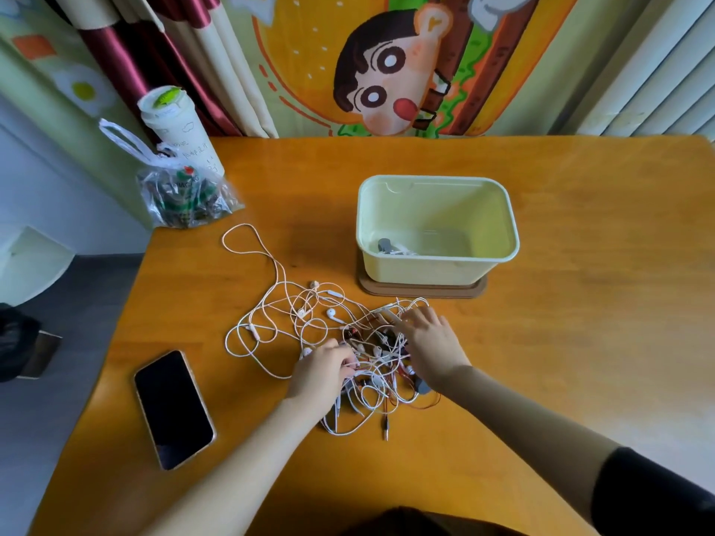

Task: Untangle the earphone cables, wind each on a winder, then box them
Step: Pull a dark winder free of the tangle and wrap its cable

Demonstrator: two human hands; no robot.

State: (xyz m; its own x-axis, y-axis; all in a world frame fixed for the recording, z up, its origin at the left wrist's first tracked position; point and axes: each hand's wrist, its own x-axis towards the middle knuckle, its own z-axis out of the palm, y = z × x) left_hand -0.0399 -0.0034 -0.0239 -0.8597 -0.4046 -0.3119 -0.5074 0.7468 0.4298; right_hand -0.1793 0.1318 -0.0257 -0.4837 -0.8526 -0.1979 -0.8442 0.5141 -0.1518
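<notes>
Two hands meet the cable tangle (371, 355) on the orange bench (580, 342): the left hand (323, 371) pinches its strands, the right hand (431, 342) lies spread on top. Beyond the right hand stands a pale box (425, 270), with a cartoon curtain (309, 71) behind.

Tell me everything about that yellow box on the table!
The box is pale yellow-green and looks like smooth plastic, rectangular with rounded corners. It stands upright, open on top, on a flat brown base that pokes out around its bottom, on the wooden table. Inside, in the near-left corner, lies a white earphone cable wound on a grey winder. Nothing else touches it.
</notes>
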